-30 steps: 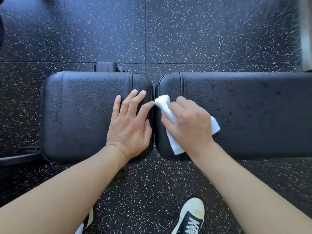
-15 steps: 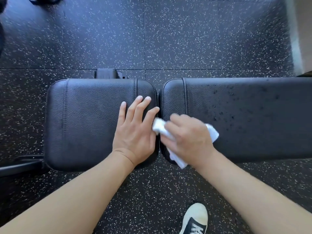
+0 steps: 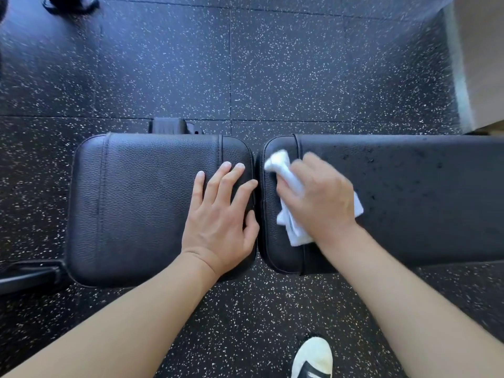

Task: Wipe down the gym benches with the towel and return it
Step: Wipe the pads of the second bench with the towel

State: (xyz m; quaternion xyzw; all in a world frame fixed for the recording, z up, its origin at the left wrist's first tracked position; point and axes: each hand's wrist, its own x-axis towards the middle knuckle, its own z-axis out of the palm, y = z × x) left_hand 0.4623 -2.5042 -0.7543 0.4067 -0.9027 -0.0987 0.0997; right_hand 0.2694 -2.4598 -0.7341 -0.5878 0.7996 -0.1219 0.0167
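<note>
Towel [image 3: 283, 170] slid up w/ right hand [image 3: 319, 197] gripping it on long pad [image 3: 409, 200]; left hand [image 3: 221, 216] flat, fingers relaxed, on seat pad [image 3: 136, 200].

A black padded tabletop [image 3: 141, 203] in two pads on speckled floor [image 3: 300, 77] bears the flat left hand [image 3: 221, 214] at the short pad's right edge, and the towel [image 3: 289, 186] under the right hand [image 3: 319, 197] at the long pad's left end.
</note>
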